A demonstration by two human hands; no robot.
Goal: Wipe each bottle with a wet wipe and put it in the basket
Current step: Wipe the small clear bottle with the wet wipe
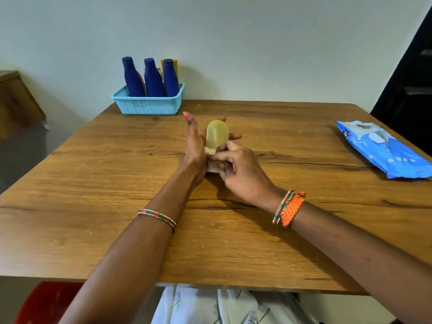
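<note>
A small translucent yellow bottle [217, 134] is held above the middle of the wooden table [93, 183]. My left hand [195, 146] cups it from the left, fingers reaching behind it. My right hand [238, 167] presses a crumpled whitish wet wipe [214, 166] against the bottle's near end. A light blue perforated basket [149, 105] stands at the table's far edge and holds three dark blue bottles [153, 78], with a yellow bottle [175, 66] partly hidden behind them.
A blue pack of wet wipes [383, 148] lies at the table's right edge. A red chair seat [46, 302] shows below the near left edge. A dark doorway is at the far right, a wooden cabinet at the far left.
</note>
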